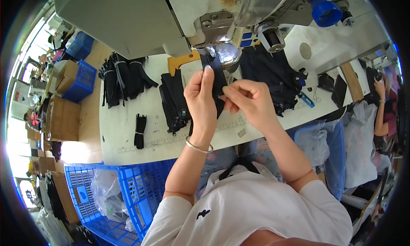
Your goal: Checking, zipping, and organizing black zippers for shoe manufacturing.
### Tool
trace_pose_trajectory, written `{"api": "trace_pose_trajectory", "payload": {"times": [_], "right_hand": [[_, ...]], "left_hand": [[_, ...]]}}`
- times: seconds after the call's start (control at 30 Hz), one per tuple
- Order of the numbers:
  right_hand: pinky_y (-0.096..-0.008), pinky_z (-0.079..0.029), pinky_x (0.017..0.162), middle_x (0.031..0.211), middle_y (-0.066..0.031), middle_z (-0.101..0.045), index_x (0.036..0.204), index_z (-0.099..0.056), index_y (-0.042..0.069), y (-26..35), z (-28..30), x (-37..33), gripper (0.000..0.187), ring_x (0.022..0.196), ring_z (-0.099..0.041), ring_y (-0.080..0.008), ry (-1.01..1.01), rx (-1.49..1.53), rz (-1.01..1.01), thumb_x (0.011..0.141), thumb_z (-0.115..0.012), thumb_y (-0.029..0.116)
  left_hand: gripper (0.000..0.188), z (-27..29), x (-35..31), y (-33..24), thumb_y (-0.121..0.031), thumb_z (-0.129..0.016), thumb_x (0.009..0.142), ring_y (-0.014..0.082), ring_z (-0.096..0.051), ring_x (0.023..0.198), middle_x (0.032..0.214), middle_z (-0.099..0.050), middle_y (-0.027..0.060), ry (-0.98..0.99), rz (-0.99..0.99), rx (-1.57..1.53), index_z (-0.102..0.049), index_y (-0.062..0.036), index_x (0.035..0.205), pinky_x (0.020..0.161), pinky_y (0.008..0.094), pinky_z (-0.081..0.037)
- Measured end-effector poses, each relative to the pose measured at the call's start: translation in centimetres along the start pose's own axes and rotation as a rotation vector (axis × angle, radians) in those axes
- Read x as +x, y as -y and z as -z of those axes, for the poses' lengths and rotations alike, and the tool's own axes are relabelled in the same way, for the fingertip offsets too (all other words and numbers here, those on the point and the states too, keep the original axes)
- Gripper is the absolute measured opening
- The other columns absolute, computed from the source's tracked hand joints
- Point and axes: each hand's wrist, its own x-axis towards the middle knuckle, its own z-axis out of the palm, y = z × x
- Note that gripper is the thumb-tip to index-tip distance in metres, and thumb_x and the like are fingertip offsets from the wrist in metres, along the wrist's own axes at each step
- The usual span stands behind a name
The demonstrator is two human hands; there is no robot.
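Note:
A black zipper runs down from under the lit head of a sewing machine. My left hand is closed on its left side, thumb up near the needle area. Beside it, my right hand pinches the zipper's right edge between thumb and fingertips. The needle and presser foot are hard to make out behind the glare. Just left of my left hand lies a stack of black zippers with metal pulls. Beyond my right hand spreads a larger pile of black zippers.
Tied black bundles lie on the white table, with a small bundle nearer me. A blue cutter rests at the right. Below stands a blue crate holding plastic bags. At far right another person's arm shows.

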Motion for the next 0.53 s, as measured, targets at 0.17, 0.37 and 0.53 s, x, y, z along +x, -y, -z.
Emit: {"api": "trace_pose_trajectory", "payload": {"times": [0.17,0.37,0.53], "right_hand": [[-0.0204,-0.045,0.049,0.061,-0.0027,-0.062,0.079,-0.066,-0.002,0.3,0.2,2.2,0.020,0.053,-0.056,-0.0055,-0.070,-0.040,0.053,0.091,-0.062,0.014],[-0.0207,-0.043,0.045,0.058,-0.0037,-0.061,0.081,-0.067,-0.003,0.7,0.4,2.2,0.021,0.050,-0.056,-0.0062,-0.151,-0.171,0.053,0.090,-0.063,0.015],[-0.0191,-0.041,0.044,0.058,-0.0036,-0.061,0.086,-0.071,0.001,-2.7,2.4,-2.0,0.020,0.047,-0.054,-0.0071,-0.096,-0.201,-0.078,0.091,-0.061,0.018]], "left_hand": [[0.031,-1.4,2.4,0.2,-0.021,-0.057,0.094,0.0042,-0.026,0.062,0.065,-0.036,-0.0076,-0.077,-0.021,-0.037,-0.048,-0.0049,0.069,0.054,0.0241,-0.022],[0.025,-2.3,5.0,-0.5,-0.011,-0.051,0.092,0.0038,-0.037,0.058,0.064,-0.044,-0.0051,-0.143,-0.007,-0.105,-0.049,-0.0028,0.068,0.049,0.0225,-0.033],[0.009,-1.6,6.8,0.7,-0.008,-0.052,0.091,0.0078,-0.045,0.051,0.071,-0.050,0.0003,-0.077,-0.031,-0.140,-0.048,-0.0055,0.083,0.044,0.0262,-0.044]]}}
